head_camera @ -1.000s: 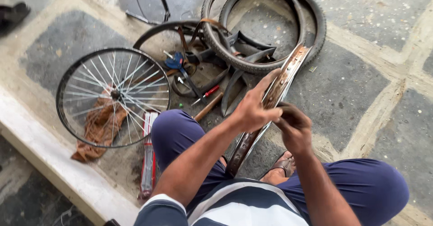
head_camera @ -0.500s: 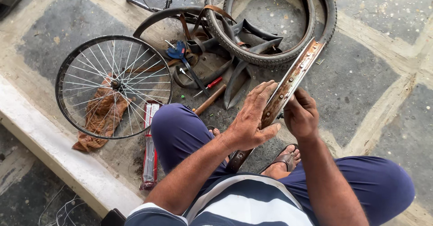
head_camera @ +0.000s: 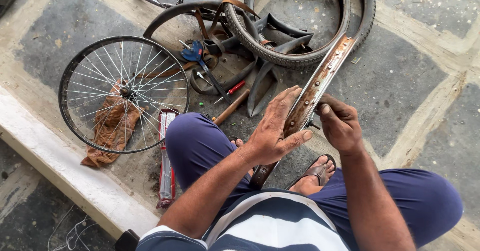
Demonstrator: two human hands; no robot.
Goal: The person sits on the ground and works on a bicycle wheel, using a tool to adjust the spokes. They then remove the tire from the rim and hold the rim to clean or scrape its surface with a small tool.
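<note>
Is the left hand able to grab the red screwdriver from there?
Probably yes: the left hand would first have to let go of the rusty rim; the screwdriver lies uncovered on the floor just beyond the knee.

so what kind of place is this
Probably an outdoor, ground-level bicycle repair spot: stone paving, a spoked wheel, a loose tyre and scattered tools, with the left hand and right hand on a rusty rim.
</note>
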